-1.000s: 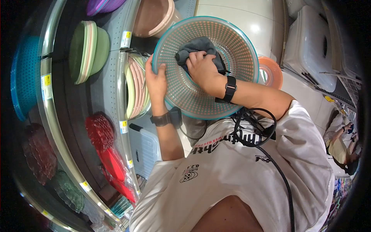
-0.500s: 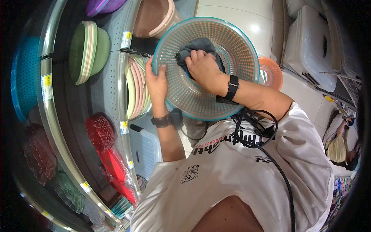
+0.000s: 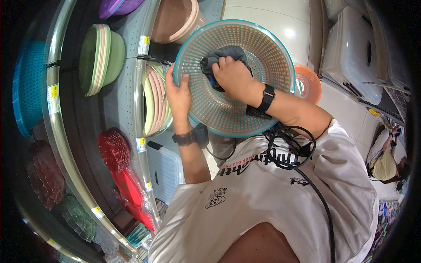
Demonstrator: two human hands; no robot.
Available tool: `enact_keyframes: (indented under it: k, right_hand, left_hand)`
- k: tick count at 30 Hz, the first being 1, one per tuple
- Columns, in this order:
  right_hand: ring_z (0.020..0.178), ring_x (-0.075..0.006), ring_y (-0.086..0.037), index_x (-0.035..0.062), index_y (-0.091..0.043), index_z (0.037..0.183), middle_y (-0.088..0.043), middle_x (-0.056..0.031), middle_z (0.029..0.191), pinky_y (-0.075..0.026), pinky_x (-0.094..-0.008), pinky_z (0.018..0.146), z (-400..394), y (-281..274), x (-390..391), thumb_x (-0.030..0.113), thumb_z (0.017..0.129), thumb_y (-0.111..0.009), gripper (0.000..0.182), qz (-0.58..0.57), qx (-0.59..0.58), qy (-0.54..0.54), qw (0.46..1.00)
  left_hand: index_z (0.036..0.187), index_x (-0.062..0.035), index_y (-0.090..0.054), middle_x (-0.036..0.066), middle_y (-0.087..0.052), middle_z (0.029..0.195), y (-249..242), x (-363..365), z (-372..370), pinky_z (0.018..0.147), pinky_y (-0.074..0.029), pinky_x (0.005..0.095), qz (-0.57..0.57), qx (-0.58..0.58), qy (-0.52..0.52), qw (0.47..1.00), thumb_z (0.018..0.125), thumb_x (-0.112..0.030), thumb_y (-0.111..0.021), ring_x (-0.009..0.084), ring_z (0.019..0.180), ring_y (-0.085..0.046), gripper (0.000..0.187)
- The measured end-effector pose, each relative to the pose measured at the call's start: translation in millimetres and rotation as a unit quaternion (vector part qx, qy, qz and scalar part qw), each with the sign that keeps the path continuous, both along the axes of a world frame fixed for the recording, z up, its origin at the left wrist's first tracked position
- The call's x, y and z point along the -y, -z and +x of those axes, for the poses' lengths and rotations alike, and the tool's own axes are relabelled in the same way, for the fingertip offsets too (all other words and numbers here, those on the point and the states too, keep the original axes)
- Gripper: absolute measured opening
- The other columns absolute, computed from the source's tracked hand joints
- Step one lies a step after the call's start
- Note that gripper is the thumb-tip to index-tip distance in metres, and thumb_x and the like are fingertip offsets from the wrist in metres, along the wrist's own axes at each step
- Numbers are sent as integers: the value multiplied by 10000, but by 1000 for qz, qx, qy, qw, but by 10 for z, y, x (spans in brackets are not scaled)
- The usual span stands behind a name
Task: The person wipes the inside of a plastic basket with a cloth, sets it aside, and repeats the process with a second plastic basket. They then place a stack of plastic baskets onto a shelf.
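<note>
A round plastic basket (image 3: 272, 52) with a teal rim and a perforated wall is tilted open toward me, in front of my chest. My left hand (image 3: 179, 94) grips its left rim, thumb on the inside and fingers around the outside. Inside the basket, my right hand (image 3: 232, 76) presses a dark grey cloth (image 3: 232, 52) against the inner wall, its fingers bent into the fabric. Part of the cloth is hidden beneath that hand. A black strap with a small device sits on each wrist.
Shelves on the left hold green basins (image 3: 105, 61), a brown basin (image 3: 175, 22), a blue basket (image 3: 30, 87) and red trays (image 3: 116, 151). An orange basket (image 3: 309, 83) is beyond the held basket. Clear storage boxes (image 3: 351, 52) stand at right; another person (image 3: 386, 153) is at far right.
My right hand and the cloth have shifted slightly within the basket, and the right wrist has moved a little to the right. My left hand keeps its hold on the rim.
</note>
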State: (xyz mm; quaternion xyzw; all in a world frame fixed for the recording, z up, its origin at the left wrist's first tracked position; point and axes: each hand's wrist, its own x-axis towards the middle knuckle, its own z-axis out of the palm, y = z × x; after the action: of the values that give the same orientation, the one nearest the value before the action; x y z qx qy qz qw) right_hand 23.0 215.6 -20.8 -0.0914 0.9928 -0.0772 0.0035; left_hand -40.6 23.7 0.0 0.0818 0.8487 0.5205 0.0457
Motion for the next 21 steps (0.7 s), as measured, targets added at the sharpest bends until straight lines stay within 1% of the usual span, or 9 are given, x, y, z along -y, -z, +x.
enact_keyframes:
  k: [5,7,8,10,14,16,17,19,21]
  right_hand:
    - [965,-268,-643,15,-627,1086,-642,-128,1020,-570,-343,741,-11,8,-37,191,749,-801,418,-43,7,-2,999]
    - [980,-301,-666,2,-628,1106,-652,-155,1049,-588,-357,756,-10,22,-4,206,748,-808,450,-61,-2,48,997]
    - [980,-301,-666,2,-628,1106,-652,-155,1049,-588,-357,756,-12,2,1,206,748,-808,450,-62,-2,49,997]
    - [1014,-308,-683,-4,-639,1150,-663,-165,1104,-589,-363,824,-19,-78,-6,196,784,-803,448,-97,36,105,989]
    - [986,-315,-697,8,-644,1130,-666,-167,1092,-585,-385,806,-20,-128,-61,206,807,-779,402,-121,35,123,984]
    - [962,-308,-706,28,-649,1104,-673,-161,1070,-566,-418,788,-28,-87,-82,220,829,-757,353,-111,10,129,985]
    - [962,-308,-706,28,-649,1104,-673,-161,1070,-566,-418,788,-33,-69,-89,220,829,-757,353,-110,10,129,985]
    - [910,-311,-718,41,-636,1107,-678,-151,1013,-570,-449,750,-42,-39,-102,288,771,-819,455,-89,-6,144,986]
    - [892,-311,-723,45,-634,1092,-684,-147,1001,-566,-448,741,-49,-36,-130,279,770,-816,437,-84,-6,152,985]
  left_hand:
    - [1424,-4,-524,144,-646,1306,30,12,-18,1018,-488,329,5,9,-2,1000,967,-58,-660,208,1149,-642,480]
    - [1423,-4,-522,144,-649,1297,43,16,-26,1014,-489,326,-2,-4,-1,1000,968,-48,-656,206,1146,-642,476]
    - [1423,-4,-522,144,-649,1297,39,13,-22,1014,-489,326,-3,-4,0,1000,968,-48,-656,206,1146,-642,476]
    - [1419,-3,-524,145,-647,1298,17,-2,-1,1014,-489,324,17,7,-2,1000,972,-39,-646,206,1144,-642,466]
    - [1418,-3,-524,148,-650,1291,-36,-20,33,1011,-492,324,17,-3,2,1000,975,-32,-638,209,1140,-644,458]
    - [1416,0,-524,146,-653,1283,-35,-27,25,1006,-495,324,21,17,-6,1000,976,-32,-637,210,1133,-648,455]
    - [1416,0,-524,146,-653,1283,-21,-22,16,1006,-495,324,22,17,-6,1000,976,-32,-637,210,1133,-648,455]
    - [1416,5,-521,144,-655,1276,-5,-11,3,1002,-497,323,15,-3,5,1000,974,-36,-639,206,1127,-648,459]
    - [1414,6,-522,143,-654,1279,-36,-34,26,1005,-497,325,24,8,1,1000,972,-41,-642,204,1128,-648,460]
